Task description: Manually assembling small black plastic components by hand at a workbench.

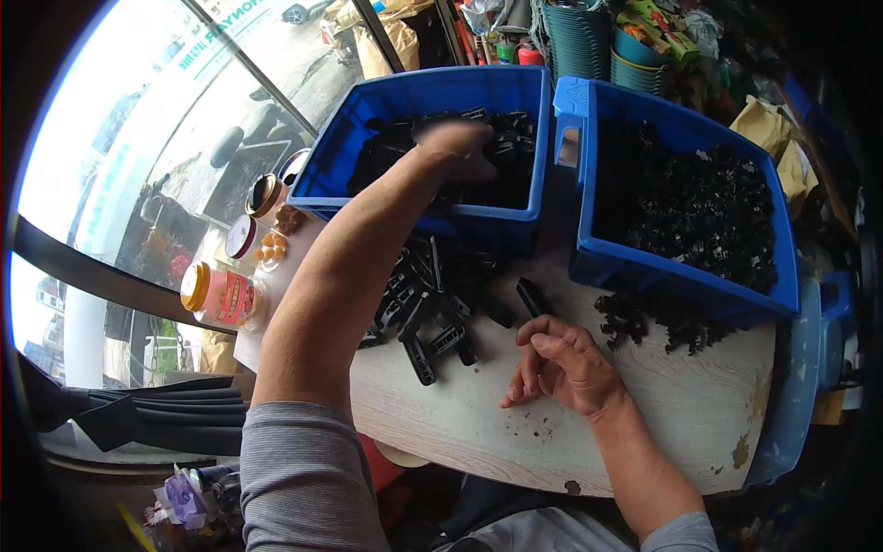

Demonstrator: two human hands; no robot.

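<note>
My left hand (457,147) reaches into the left blue bin (418,213), over the black plastic parts (515,138) heaped inside. Its fingers are smeared, so I cannot make out a grip. My right hand (570,368) hovers low over the pale tabletop with the palm partly turned up. Its fingers are loosely bent and apart, and I see nothing in them. Just past its fingertips lies one long black plastic piece (532,298). A pile of similar elongated black pieces (423,313) lies in front of the left bin, partly hidden by my left forearm.
On the right stands a second blue bin (685,267) full of small black clips (708,202), with some spilled clips (658,322) before it. Jars (221,294) line the left edge by the window. Dark crumbs (533,428) dot the worn wood-grain tabletop (662,414).
</note>
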